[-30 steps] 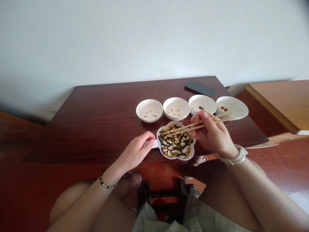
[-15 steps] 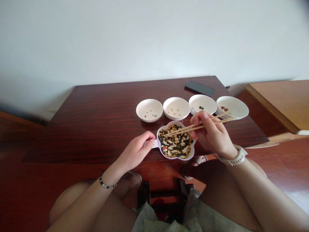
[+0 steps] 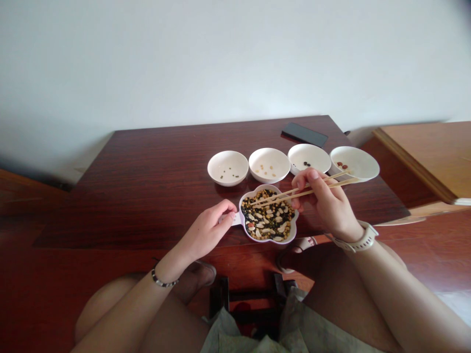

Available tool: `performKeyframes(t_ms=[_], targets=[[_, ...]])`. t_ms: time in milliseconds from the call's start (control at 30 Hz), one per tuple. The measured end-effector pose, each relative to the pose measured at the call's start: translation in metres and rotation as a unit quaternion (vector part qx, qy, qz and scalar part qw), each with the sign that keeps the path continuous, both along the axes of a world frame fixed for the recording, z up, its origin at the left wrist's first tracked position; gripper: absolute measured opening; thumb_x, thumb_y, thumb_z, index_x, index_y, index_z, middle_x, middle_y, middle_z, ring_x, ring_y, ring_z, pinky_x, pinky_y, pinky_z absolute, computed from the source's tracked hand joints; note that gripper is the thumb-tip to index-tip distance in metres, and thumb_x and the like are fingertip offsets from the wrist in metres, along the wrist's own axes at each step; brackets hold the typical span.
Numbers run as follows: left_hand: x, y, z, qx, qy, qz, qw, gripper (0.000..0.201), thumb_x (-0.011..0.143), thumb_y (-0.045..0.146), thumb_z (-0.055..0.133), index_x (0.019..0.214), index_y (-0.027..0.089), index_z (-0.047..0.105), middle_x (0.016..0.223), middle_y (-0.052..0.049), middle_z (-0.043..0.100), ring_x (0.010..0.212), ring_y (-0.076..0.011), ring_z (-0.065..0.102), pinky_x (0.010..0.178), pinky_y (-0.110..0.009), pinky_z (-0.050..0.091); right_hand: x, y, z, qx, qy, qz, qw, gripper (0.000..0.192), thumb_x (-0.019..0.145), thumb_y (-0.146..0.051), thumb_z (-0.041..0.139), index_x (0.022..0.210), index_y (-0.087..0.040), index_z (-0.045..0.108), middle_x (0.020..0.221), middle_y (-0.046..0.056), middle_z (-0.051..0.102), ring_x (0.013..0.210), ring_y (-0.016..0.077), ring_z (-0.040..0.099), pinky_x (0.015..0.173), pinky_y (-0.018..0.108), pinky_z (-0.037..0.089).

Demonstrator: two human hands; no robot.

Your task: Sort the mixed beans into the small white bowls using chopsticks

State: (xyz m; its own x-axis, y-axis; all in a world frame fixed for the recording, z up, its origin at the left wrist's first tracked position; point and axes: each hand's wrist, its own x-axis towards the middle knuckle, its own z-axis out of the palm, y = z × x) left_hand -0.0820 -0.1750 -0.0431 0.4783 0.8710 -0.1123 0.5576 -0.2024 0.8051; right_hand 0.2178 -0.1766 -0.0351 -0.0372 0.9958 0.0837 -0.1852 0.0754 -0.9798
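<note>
Holding chopsticks (image 3: 290,193) in R hand (image 3: 327,203), tips in mixed-bean dish (image 3: 290,235) | L hand (image 3: 208,230) pinching dish handle | barely moved since 1 s ago, picking ongoing

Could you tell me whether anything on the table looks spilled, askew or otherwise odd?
Nothing stands out. The four small bowls sit upright in a row, the beans stay inside the flower-shaped dish, and no beans show loose on the table.

head view, forward and down, near table (image 3: 147,186)
</note>
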Motion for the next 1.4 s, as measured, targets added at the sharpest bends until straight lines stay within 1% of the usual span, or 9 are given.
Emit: performKeyframes(t_ms=[167,400,700,967,1133,1400], targets=[[-0.0002,0.0002,-0.0007,0.004,0.001,0.001,1.0,0.022,0.111,0.037,0.047,0.107,0.022,0.063,0.092,0.003,0.067,0.08,-0.0145,0.056,0.075,-0.029,0.04,-0.0004,-0.0003,-0.0001,-0.007,0.017,0.009,1.0,0.035,0.107,-0.049,0.059,0.087,-0.021,0.064,0.079,0.001,0.06,0.058,0.0129,0.061,0.048,0.027,0.046],[-0.0006,0.0005,-0.0028,0.004,-0.006,0.0,1.0,0.022,0.112,0.037,0.047,0.107,0.022,0.062,0.094,0.002,0.067,0.081,-0.0154,0.057,0.077,-0.029,0.041,-0.0007,-0.0008,-0.0027,-0.026,0.015,0.024,0.999,0.035,0.107,-0.051,0.058,0.088,-0.022,0.063,0.074,0.002,0.062,0.056,0.0137,0.06,0.049,0.027,0.046],[0.0,0.0003,-0.0011,0.001,-0.002,0.001,1.0,0.022,0.112,0.037,0.047,0.107,0.022,0.062,0.095,0.002,0.068,0.081,-0.0159,0.058,0.077,-0.029,0.041,-0.0011,-0.0005,0.0011,-0.024,0.004,0.004,1.0,0.037,0.107,-0.052,0.058,0.088,-0.021,0.063,0.075,0.002,0.06,0.058,0.014,0.061,0.049,0.026,0.046],[0.0013,-0.0002,-0.0001,0.008,-0.005,0.003,1.0,0.025,0.111,0.039,0.046,0.105,0.021,0.063,0.092,0.001,0.068,0.079,-0.0166,0.057,0.076,-0.029,0.041,0.0002,0.0002,-0.0015,-0.025,-0.004,0.004,1.0,0.038,0.105,-0.056,0.06,0.089,-0.022,0.063,0.072,0.002,0.062,0.059,0.0154,0.06,0.05,0.027,0.046],[0.0014,-0.0003,0.001,0.007,-0.004,0.002,1.0,0.026,0.111,0.039,0.045,0.105,0.021,0.063,0.092,0.0,0.068,0.08,-0.0174,0.057,0.075,-0.03,0.042,0.0003,-0.0003,0.0009,-0.023,-0.014,-0.004,1.0,0.039,0.104,-0.058,0.061,0.087,-0.023,0.064,0.071,0.002,0.063,0.059,0.0169,0.061,0.05,0.029,0.047],[0.0009,-0.0008,0.0015,-0.001,-0.006,0.002,1.0,0.022,0.11,0.036,0.047,0.107,0.021,0.063,0.095,0.001,0.069,0.083,-0.0168,0.059,0.077,-0.03,0.042,0.0022,-0.0001,0.0047,-0.035,-0.02,-0.018,0.999,0.039,0.105,-0.055,0.059,0.085,-0.022,0.064,0.071,0.003,0.064,0.057,0.0152,0.06,0.05,0.028,0.047]])
